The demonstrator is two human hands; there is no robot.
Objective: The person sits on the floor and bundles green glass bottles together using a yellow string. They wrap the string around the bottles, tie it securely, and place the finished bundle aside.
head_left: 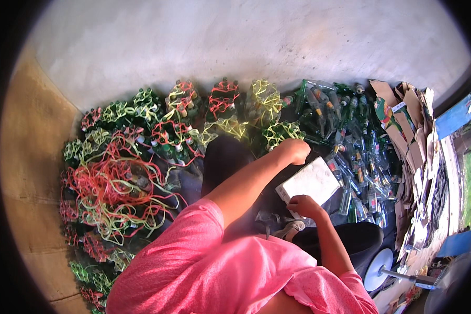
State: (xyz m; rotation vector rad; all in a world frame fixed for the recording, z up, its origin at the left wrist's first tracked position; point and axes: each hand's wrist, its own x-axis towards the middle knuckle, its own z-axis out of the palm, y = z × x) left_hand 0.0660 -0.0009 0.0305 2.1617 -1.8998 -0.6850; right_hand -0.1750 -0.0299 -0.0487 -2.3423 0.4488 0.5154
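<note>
My left hand (296,150) is closed, between a bundle of green bottles (281,132) tied with yellow-green straps and the far edge of a white box (314,182). Its fingers are turned away, so whatever they may hold is hidden. Bent fingers of my right hand (304,205) grip the box at its near edge. The box lies tilted between my knees, its pale top facing up and some print along its left side. Right beside it, loose glass bottles (358,162) lie in a heap.
Several strapped bottle bundles (223,99) line the far wall and left side. A tangle of red and yellow-green straps (118,180) covers the left. Stacked flattened cardboard (416,141) stands at the right, with a round white disc on a metal rod (378,269) nearer me.
</note>
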